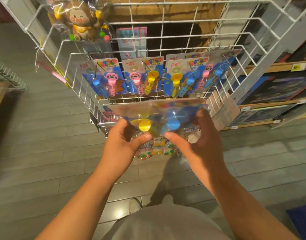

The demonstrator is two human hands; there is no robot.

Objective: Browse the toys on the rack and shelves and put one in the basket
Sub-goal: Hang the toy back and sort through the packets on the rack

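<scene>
A white wire rack [166,42] stood on a grey plank floor [44,153], its tiers stepping down toward the viewer. A bagged brown monkey toy [82,19] sat in the top left tier, and a row of carded bubble-wand packs [143,75] in blue, pink and yellow hung from hooks across the middle tier, with small clear-wrapped toys [155,149] piled in the lowest basket. To the right, wooden shelves [278,66] carried flat dark boxes [277,89] standing in rows.
</scene>
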